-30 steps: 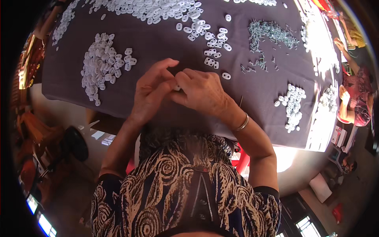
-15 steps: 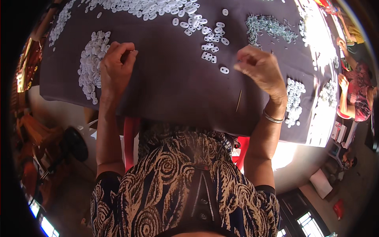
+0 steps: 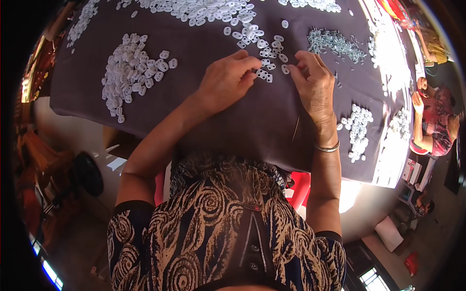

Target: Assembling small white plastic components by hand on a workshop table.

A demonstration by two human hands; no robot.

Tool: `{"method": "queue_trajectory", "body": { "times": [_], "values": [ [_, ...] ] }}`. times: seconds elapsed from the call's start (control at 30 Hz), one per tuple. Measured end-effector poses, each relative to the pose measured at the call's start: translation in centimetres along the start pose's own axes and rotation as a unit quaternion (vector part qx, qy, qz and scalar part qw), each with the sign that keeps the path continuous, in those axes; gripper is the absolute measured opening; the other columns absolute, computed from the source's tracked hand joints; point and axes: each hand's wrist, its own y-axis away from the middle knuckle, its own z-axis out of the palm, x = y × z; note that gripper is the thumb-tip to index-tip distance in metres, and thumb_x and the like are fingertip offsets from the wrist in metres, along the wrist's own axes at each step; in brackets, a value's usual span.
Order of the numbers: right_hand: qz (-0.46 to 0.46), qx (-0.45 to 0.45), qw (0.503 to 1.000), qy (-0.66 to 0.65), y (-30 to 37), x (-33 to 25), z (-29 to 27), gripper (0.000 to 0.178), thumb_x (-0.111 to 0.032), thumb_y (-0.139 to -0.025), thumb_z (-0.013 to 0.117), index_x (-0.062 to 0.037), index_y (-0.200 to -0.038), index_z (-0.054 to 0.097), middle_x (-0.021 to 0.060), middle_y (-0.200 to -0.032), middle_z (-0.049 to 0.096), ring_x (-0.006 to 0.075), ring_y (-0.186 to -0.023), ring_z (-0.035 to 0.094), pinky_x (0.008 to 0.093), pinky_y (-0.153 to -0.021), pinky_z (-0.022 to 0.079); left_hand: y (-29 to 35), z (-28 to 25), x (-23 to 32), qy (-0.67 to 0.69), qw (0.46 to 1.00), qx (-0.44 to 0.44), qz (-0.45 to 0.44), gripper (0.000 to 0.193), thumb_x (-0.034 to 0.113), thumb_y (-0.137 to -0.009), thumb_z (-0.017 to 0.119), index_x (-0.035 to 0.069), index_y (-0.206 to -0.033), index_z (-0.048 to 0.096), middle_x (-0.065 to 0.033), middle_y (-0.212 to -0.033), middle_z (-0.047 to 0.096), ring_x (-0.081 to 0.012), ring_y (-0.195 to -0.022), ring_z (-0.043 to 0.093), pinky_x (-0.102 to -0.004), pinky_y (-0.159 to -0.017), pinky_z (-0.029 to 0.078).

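Note:
My left hand (image 3: 231, 77) reaches across the dark tabletop to a cluster of small white oval plastic pieces (image 3: 264, 75) with two holes each. Its thumb and index finger are bent and a little apart beside them, with nothing seen held. My right hand (image 3: 313, 80) is opposite, palm down, thumb and forefinger apart. Its thumb tip is close to a single white piece (image 3: 285, 69); contact is hard to judge. The other right fingers curl under, so whether something small sits in them is hidden. A thin brown stick (image 3: 295, 128) lies below the right hand.
White pieces lie in a left pile (image 3: 121, 72), a large far heap (image 3: 194, 9) and a smaller right group (image 3: 359, 128). Small metal pins (image 3: 337, 46) are heaped beyond my right hand. Another person (image 3: 437, 116) sits by the sunlit right edge.
My left hand has left the left pile and crossed right to the middle cluster, uncovering loose pieces at that pile. My right hand has come closer to the single white piece.

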Motion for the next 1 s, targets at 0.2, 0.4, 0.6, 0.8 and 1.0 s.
{"method": "queue_trajectory", "body": {
  "times": [0.2,0.4,0.6,0.8,1.0],
  "values": [
    [-0.043,-0.078,0.995,-0.054,0.9,-0.1,1.3,0.018,0.000,-0.074,0.069,-0.0029,-0.090,0.063,0.0063,-0.079,0.061,0.0186,-0.066,0.060,0.0297,-0.060,0.046,-0.4,0.9,0.2,-0.065,0.997,-0.015,0.030,0.020,0.006,-0.077,0.060,0.013,-0.096,0.060,-0.0057,-0.083,0.054,-0.0260,-0.076,0.060,-0.0377,-0.064,0.049],
    [-0.048,-0.095,0.994,-0.023,0.8,-0.5,2.0,0.018,0.000,-0.073,0.070,-0.0028,-0.089,0.062,0.0054,-0.082,0.061,0.0207,-0.067,0.061,0.0310,-0.060,0.047,-1.1,0.8,-0.6,-0.098,0.993,-0.056,0.028,0.015,0.008,-0.077,0.062,0.012,-0.091,0.059,-0.0042,-0.084,0.054,-0.0256,-0.075,0.060,-0.0376,-0.063,0.048],
    [-0.050,-0.059,0.996,-0.035,1.5,-0.7,2.3,0.021,0.001,-0.071,0.071,-0.0032,-0.089,0.062,0.0060,-0.080,0.059,0.0195,-0.067,0.061,0.0297,-0.059,0.048,-1.2,0.4,-0.8,-0.037,0.998,-0.052,-0.015,0.018,0.007,-0.074,0.067,0.009,-0.087,0.055,-0.0034,-0.079,0.054,-0.0234,-0.070,0.058,-0.0341,-0.062,0.047],
    [-0.023,-0.016,0.993,-0.113,1.9,-0.4,2.6,0.020,0.004,-0.074,0.070,-0.0026,-0.091,0.062,0.0036,-0.084,0.061,0.0117,-0.069,0.061,0.0237,-0.062,0.048,-0.5,0.7,-1.3,0.017,0.999,-0.042,-0.017,0.015,0.002,-0.078,0.066,0.005,-0.089,0.056,-0.0007,-0.079,0.056,-0.0120,-0.069,0.058,-0.0255,-0.064,0.047],
    [0.014,-0.081,0.974,-0.213,1.8,-0.6,2.2,0.015,0.005,-0.079,0.067,-0.0012,-0.092,0.062,0.0013,-0.083,0.059,0.0068,-0.076,0.058,0.0204,-0.068,0.046,-0.6,0.8,-0.1,0.340,0.937,-0.045,-0.070,0.006,-0.002,-0.088,0.059,0.003,-0.091,0.059,0.0039,-0.083,0.054,-0.0013,-0.076,0.050,-0.0188,-0.066,0.043]
  ]
}}
